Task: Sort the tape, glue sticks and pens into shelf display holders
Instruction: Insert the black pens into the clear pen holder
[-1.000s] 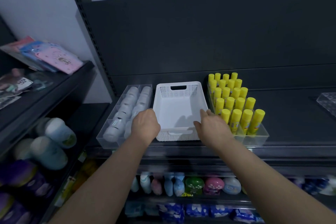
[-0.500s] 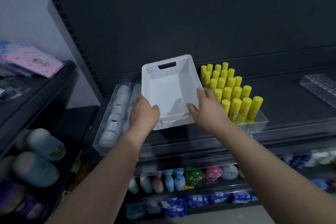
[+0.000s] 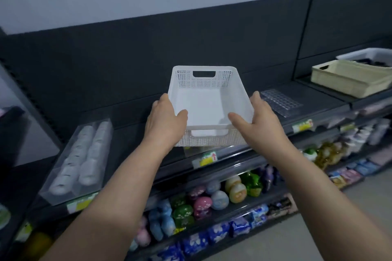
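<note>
Both hands are holding a white perforated basket (image 3: 206, 104) in the air above the front edge of the top shelf (image 3: 318, 95). The left hand (image 3: 164, 122) is gripping its left rim, thumb hooked inside; the right hand (image 3: 257, 122) is gripping the right rim the same way. Tape rolls (image 3: 89, 154) are lying in two rows in a clear tray (image 3: 53, 174) near the shelf's left end. A clear gridded holder (image 3: 281, 101) is sitting just right of the basket, and a beige basket (image 3: 347, 78) is resting farther right.

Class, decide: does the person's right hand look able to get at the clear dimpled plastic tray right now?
Probably not freely: the right hand grips the white perforated plastic basket, though the clear dimpled tray lies unobstructed beyond.
</note>
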`<state>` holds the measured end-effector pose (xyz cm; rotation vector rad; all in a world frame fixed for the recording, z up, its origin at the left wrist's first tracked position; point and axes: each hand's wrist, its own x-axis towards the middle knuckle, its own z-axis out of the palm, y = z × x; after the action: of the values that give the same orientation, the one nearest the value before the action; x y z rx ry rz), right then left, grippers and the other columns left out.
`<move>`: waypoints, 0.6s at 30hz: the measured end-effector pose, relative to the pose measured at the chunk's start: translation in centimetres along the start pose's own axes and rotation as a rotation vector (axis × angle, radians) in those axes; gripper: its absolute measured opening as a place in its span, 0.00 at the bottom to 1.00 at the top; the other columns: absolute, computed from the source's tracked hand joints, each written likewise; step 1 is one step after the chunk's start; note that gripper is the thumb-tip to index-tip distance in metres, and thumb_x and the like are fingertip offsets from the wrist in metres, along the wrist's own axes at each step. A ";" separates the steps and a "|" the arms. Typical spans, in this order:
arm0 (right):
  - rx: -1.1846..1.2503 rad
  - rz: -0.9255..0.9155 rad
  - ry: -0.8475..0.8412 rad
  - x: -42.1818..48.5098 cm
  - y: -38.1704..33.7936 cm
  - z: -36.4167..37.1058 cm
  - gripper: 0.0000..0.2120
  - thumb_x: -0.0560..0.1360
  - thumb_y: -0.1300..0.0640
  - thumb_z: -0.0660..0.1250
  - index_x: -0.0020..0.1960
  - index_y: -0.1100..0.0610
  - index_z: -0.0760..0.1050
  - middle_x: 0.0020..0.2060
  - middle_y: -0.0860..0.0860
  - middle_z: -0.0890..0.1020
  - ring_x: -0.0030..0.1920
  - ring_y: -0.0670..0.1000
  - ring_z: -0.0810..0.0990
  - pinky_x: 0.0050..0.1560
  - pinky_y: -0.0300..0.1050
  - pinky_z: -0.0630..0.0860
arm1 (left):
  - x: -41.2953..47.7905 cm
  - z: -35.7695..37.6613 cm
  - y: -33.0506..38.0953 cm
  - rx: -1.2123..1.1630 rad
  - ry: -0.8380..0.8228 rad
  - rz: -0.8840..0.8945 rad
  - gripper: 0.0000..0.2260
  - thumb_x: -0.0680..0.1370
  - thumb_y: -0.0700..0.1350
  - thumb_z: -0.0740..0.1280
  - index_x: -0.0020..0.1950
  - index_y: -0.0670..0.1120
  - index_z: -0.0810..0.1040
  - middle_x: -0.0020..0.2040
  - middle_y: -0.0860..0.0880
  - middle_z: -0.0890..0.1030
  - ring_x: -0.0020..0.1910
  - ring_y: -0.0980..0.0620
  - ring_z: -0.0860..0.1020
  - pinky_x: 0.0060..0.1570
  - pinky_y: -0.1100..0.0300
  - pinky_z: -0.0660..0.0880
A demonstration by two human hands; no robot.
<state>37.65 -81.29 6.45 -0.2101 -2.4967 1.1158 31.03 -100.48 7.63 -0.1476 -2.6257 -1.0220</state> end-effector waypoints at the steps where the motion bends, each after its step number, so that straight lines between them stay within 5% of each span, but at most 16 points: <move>1: 0.021 0.048 0.005 -0.5 1.6 -2.0 0.37 0.75 0.45 0.64 0.75 0.59 0.52 0.70 0.53 0.65 0.67 0.54 0.67 0.56 0.45 0.68 | -0.8 1.6 1.8 -0.020 -0.023 0.025 0.16 0.76 0.48 0.64 0.61 0.44 0.69 0.60 0.45 0.74 0.55 0.43 0.75 0.52 0.48 0.75; 5: 0.074 0.175 0.035 -2.8 7.8 -9.8 0.24 0.71 0.48 0.68 0.63 0.56 0.66 0.59 0.55 0.73 0.54 0.56 0.76 0.48 0.52 0.77 | -4.1 8.2 9.5 -0.069 -0.101 0.128 0.24 0.75 0.49 0.65 0.69 0.44 0.66 0.63 0.45 0.72 0.61 0.43 0.73 0.58 0.46 0.73; 9: 0.145 0.283 0.132 -5.4 13.5 -16.6 0.31 0.71 0.52 0.70 0.70 0.54 0.62 0.60 0.48 0.65 0.56 0.50 0.69 0.51 0.48 0.73 | -7.7 14.7 15.9 -0.142 -0.227 0.165 0.18 0.74 0.48 0.67 0.61 0.44 0.70 0.58 0.45 0.74 0.54 0.44 0.75 0.48 0.53 0.72; 12: 0.264 0.406 0.190 -6.8 17.4 -20.6 0.39 0.58 0.45 0.74 0.67 0.50 0.67 0.60 0.49 0.69 0.59 0.53 0.73 0.55 0.55 0.77 | -10.0 19.2 19.5 -0.235 -0.339 0.167 0.18 0.73 0.46 0.67 0.61 0.45 0.71 0.57 0.47 0.75 0.51 0.47 0.75 0.45 0.56 0.71; 14: 0.337 0.479 0.212 -7.1 20.6 -22.6 0.40 0.50 0.42 0.73 0.60 0.49 0.70 0.60 0.53 0.74 0.55 0.55 0.77 0.53 0.56 0.78 | -11.0 21.9 21.8 -0.260 -0.382 0.181 0.20 0.72 0.46 0.68 0.63 0.46 0.71 0.58 0.47 0.75 0.51 0.49 0.75 0.46 0.57 0.70; 18: 0.426 0.534 0.253 -6.3 25.3 -25.5 0.38 0.50 0.46 0.75 0.59 0.51 0.72 0.57 0.53 0.77 0.52 0.54 0.80 0.51 0.56 0.80 | -10.8 26.7 25.5 -0.267 -0.450 0.212 0.20 0.72 0.46 0.69 0.62 0.46 0.71 0.59 0.47 0.75 0.53 0.47 0.76 0.53 0.52 0.75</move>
<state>53.34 -48.81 1.19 -0.8662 -1.9682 1.6734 39.76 -63.41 1.91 -0.7828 -2.7539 -1.3888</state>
